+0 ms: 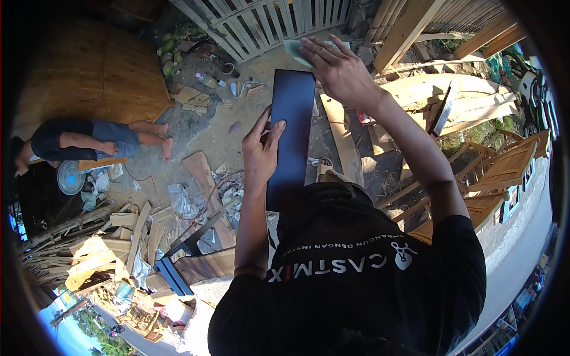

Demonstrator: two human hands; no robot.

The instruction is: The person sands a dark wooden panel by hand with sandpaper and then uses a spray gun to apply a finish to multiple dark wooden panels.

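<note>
Dark board [292, 133]: our left grip [262, 151] is pinching its left edge; our right grip [344, 74], holding a pale-green sheet [294, 54], should be pressing evenly.

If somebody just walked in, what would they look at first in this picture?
Probably the long dark board in the middle, its left edge held in the left hand. Near the board's far end, the right hand has a pale green sheet. Over on the left is another person, barefoot.

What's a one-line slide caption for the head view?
Left hand holds a long dark board; right hand holds a pale sheet near its far end.
</note>
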